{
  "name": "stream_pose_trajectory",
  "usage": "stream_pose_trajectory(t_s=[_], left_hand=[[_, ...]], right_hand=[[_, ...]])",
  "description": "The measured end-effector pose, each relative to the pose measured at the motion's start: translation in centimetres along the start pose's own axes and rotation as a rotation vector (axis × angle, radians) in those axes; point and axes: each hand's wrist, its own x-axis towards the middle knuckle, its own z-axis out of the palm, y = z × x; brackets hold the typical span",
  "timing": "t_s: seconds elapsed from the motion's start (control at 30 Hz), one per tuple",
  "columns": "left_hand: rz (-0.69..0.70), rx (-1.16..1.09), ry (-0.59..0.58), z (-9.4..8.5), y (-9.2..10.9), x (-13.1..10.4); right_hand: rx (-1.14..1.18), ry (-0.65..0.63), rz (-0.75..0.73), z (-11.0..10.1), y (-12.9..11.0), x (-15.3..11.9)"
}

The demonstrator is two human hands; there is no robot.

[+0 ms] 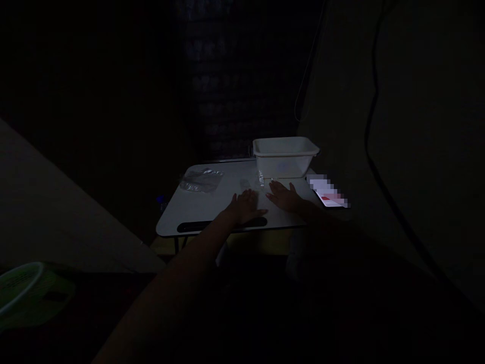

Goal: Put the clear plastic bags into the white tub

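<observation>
Both released, left grip, right grip, flat over white table, clear plastic just ahead

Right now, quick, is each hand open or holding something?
Left hand: open, palm down over the table, nothing visibly held.
Right hand: open, palm down by the white tub; any touch on the clear plastic is unclear.

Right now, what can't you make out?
Head view:
Lit screen: partly covered by pixel blocks.
Green basket: cut off by the left edge.
White tub: inside bottom hidden by its front wall.
Clear plastic near the right hand: too dim and small to identify.
</observation>
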Motion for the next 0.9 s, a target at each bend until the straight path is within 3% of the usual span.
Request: stream_pose_trajectory(t_s=[0.17,0.3,0.47,0.6,0.7,0.8,0.9], left_hand=[[0.142,0.08,-0.049,-0.3,-0.2,-1.8],[0.161,0.157,-0.065,0.5,-0.7,-2.9],[0.205,0.115,0.031,0.8,-0.8,-3.7],[0.28,0.072,0.093,0.0,-0.3,-4.0],[0.25,0.093,0.111,-0.8,-0.1,-4.0],[0.166,0.015,0.155,-1.8,-0.4,-3.9],[0.124,-0.172,0.229,-2.6,-1.1,-3.4]], right_hand=[[0.008,0.019,0.01,-0.7,0.7,-0.4],[0.027,0.017,0.013,-1.6,1.2,-0.9],[0.04,-0.029,0.03,-2.6,1.1,-1.5],[0.046,-0.05,0.028,-3.0,0.7,-1.7],[0.083,-0.077,0.032,-3.3,0.6,-1.7],[0.226,-0.075,0.078,-3.5,0.7,-1.4],[0.564,-0.089,0.083,-3.8,0.8,-0.9]])
